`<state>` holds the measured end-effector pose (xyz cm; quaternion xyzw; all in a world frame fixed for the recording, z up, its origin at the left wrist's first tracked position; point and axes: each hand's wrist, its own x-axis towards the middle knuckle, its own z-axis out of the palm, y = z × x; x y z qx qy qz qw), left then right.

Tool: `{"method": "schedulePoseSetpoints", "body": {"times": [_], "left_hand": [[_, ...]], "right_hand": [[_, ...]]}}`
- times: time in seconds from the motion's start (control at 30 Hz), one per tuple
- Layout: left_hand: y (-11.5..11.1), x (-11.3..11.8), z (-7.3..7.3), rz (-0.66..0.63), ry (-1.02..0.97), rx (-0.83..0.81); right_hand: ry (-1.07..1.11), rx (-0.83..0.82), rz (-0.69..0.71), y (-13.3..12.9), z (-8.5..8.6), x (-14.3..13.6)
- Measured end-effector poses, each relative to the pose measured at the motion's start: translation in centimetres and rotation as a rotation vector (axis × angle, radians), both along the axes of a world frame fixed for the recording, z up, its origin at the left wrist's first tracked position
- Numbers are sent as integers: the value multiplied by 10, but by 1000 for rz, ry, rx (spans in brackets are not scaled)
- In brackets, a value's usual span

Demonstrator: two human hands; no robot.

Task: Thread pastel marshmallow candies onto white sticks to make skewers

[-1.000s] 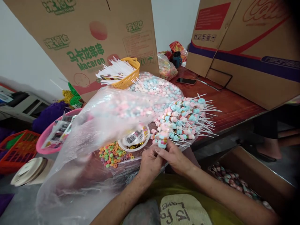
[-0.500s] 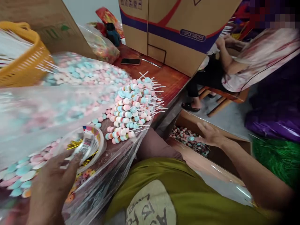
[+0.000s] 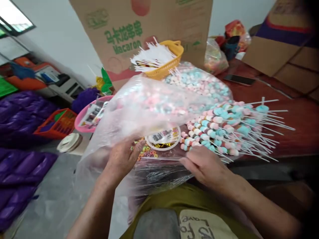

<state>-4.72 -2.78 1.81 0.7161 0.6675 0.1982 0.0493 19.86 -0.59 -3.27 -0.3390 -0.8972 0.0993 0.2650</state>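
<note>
My left hand [image 3: 122, 157] reaches over small coloured ring candies [image 3: 147, 153] at the table's front edge, thumb held apart from the other fingers. My right hand [image 3: 205, 162] is closed beside the skewers, thumb against its curled fingers; whatever it may hold is too small to make out. Between the hands stands a round white tub [image 3: 177, 141] with printed labels and gold twist ties in it. To its right lies a pile of candy skewers [image 3: 219, 127], pink, blue and white on white sticks. Behind, clear plastic [image 3: 124, 116] partly covers loose pastel candies [image 3: 191, 78].
A yellow basket [image 3: 178, 49] of white sticks stands at the back before a large carton [image 3: 159, 20]. A phone [image 3: 239, 80] lies on the red table [image 3: 281, 116]. At left are a pink basin [image 3: 79, 121], an orange basket [image 3: 59, 126] and purple bundles [image 3: 22, 109].
My view has swung left. My right hand has come from over the floor carton of skewers to the table edge. My left hand has moved off the tub to the ring candies.
</note>
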Motion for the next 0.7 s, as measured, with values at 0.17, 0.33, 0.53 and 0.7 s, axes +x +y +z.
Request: {"method": "schedulePoseSetpoints", "body": {"times": [0.17, 0.33, 0.53, 0.7], "left_hand": [[9, -37, 2, -143, -2, 483], [61, -66, -20, 48, 34, 473], [76, -42, -40, 72, -79, 251], [50, -56, -17, 62, -494, 186]], "right_hand": [[-40, -409, 177, 96, 31, -77], [73, -489, -161, 178, 37, -74], [-71, -394, -281, 167, 33, -42], [-99, -354, -225, 114, 42, -44]]}}
